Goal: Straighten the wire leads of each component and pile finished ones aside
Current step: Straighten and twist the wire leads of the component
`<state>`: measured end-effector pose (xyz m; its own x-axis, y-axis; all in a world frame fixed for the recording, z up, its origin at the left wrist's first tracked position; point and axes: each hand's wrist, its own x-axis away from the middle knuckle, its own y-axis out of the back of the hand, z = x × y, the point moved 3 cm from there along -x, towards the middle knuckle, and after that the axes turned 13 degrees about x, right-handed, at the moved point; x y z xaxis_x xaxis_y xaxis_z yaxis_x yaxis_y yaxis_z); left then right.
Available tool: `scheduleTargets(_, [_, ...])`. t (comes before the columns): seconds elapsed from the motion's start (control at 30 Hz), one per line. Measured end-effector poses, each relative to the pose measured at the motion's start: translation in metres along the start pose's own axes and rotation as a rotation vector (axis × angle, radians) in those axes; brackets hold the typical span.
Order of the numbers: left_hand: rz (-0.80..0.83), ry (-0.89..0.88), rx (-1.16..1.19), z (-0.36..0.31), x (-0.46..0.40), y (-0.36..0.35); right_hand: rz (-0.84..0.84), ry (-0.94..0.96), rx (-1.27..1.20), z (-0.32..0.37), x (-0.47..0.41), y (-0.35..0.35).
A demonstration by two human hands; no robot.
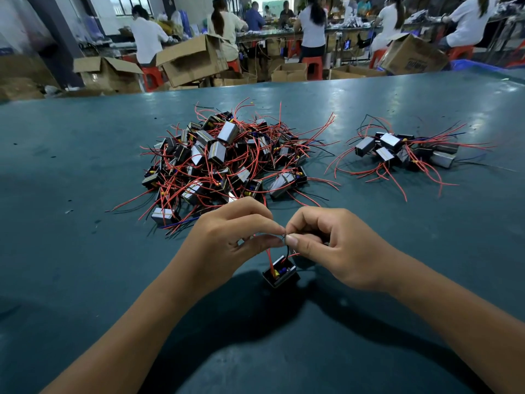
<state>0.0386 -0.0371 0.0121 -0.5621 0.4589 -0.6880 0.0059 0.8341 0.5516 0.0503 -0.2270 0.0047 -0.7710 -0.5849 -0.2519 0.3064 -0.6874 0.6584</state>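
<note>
- Component [280,272]: a small black block hanging from its wire leads [287,249], directly below the point where both grips meet, just above the surface [71,251].
- Left hand [227,237]: thumb and forefinger closed in a pinch on the leads; remaining fingers curled.
- Right hand [329,245]: thumb and forefinger closed in a pinch on the same leads, fingertips touching those of the left hand.
- Large pile [224,163]: tangled components with red and black leads, lying beyond the left grip.
- Small pile [403,152]: fewer components, lying beyond and to the right of the right grip, well apart from the large pile.
- Surface: dark teal, matte, with scattered small debris to the left.
- Room: a workshop; seated people at a far bench [284,32], red stools [312,68], open cardboard boxes [193,59].
- Writing: print on the right-hand box [414,56] is too blurred to read.
</note>
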Motion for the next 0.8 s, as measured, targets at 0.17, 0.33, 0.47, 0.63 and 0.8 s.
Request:
scheduleTargets(0.17, [-0.003, -0.05, -0.028, 0.0, 0.0, -0.002, -0.027, 0.029, 0.03, 0.001, 0.001, 0.0])
scheduleTargets(0.33, [0.035, 0.025, 0.003, -0.001, -0.001, -0.002, -0.081, 0.086, 0.129, 0.007, 0.001, 0.0])
scheduleTargets(0.47, [0.068, 0.093, 0.072, -0.006, -0.002, -0.002, -0.13, 0.126, 0.187, 0.011, 0.002, 0.002])
scheduleTargets(0.63, [-0.017, 0.368, 0.333, -0.006, 0.0, -0.006, -0.192, 0.165, 0.304, 0.015, 0.002, 0.001])
scheduleTargets(0.8, [-0.157, 0.717, 0.664, 0.002, 0.004, -0.02, -0.225, 0.165, 0.384, 0.016, 0.001, -0.001])
